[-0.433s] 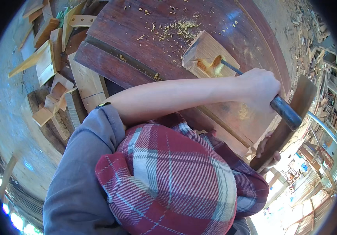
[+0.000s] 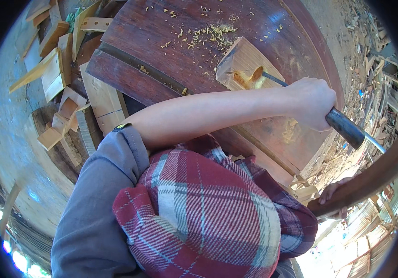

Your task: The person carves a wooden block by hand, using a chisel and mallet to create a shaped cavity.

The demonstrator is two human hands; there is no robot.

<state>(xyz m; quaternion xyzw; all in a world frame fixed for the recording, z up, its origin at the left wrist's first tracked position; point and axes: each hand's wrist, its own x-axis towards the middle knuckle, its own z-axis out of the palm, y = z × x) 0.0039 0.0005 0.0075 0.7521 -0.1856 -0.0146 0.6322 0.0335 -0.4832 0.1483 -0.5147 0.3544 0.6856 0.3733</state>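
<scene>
My left hand (image 2: 314,103), its arm stretched across the bench, is closed around a chisel (image 2: 346,129). The chisel's dark handle sticks out beyond my fist, and its metal shaft runs left to a pale wooden block (image 2: 243,56). A lighter hollow with a raised curl of wood shows in the block, where the tip meets it. At the lower right my right hand (image 2: 334,192) grips the near end of a brown wooden club (image 2: 370,183). The club is apart from the handle; its far end runs into the dark rim of the picture.
The block lies on a reddish-brown wooden bench (image 2: 162,28) with a long slot. Wood chips (image 2: 215,33) are scattered behind it. Offcuts (image 2: 60,76) are heaped at the left, beside a long board (image 2: 102,99). More scrap wood (image 2: 375,60) lies at the far right.
The club in my right hand has swung away from the chisel handle, outward to the right and down. My left hand and the chisel have shifted very slightly right.
</scene>
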